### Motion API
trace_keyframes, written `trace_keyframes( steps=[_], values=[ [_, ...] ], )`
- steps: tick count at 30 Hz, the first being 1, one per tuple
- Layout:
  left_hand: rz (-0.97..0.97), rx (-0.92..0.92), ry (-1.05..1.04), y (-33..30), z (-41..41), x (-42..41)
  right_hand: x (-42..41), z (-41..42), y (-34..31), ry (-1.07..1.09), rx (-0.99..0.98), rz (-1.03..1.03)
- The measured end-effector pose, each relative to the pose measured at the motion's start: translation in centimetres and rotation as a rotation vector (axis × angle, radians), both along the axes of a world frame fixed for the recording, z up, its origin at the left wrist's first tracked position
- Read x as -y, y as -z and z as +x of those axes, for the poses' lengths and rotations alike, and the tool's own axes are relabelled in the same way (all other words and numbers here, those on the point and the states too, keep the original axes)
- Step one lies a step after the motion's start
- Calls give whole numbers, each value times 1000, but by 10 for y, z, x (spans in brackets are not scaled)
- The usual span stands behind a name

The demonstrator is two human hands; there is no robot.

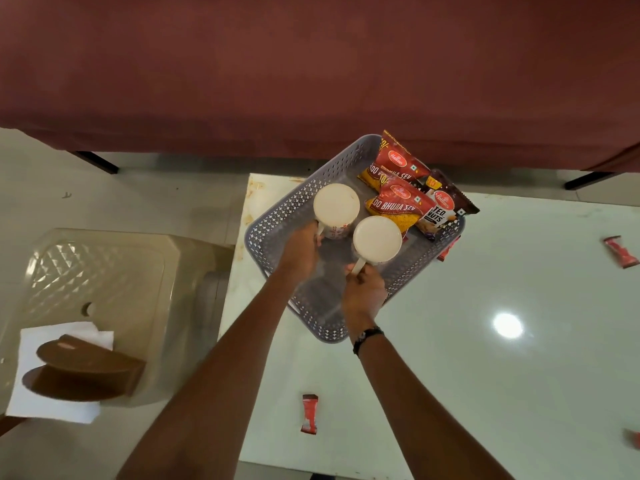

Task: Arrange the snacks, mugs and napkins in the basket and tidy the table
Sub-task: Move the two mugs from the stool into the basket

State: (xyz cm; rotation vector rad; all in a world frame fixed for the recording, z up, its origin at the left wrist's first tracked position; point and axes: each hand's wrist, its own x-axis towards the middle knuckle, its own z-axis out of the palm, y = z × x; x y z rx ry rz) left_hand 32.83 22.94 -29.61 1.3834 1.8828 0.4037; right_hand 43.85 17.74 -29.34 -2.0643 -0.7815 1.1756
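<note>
A grey perforated basket (277, 223) sits at the far left part of the glossy white table (485, 271). Inside its far end lie three snack packets: two red ones (398, 161) (401, 202) and a dark brown nuts packet (446, 206). My left hand (301, 247) grips the handle of a white mug (336, 209) inside the basket. My right hand (363, 292) grips the handle of a second white mug (377, 239) beside the first. White napkins (52, 407) lie on a beige plastic chair (114, 271) at the left, under a brown holder (86, 372).
Small red sachets lie loose on the table: one near the front (309, 414), one at the right (621, 251), one at the right edge (633, 438), and one partly under the basket (446, 249). A maroon cloth-covered table (311, 64) stands beyond.
</note>
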Motion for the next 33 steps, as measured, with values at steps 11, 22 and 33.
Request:
trace_keyframes(
  steps=[11,22,33],
  values=[
    [74,63,-125,-7,7,13,2,7,-20,-159,2,-66],
    [399,110,-563,-68,-69,161,68,-70,-84,-495,20,246],
    [412,-223,-1180,-71,-181,271,137,-237,-76,-1246,-60,217]
  ],
)
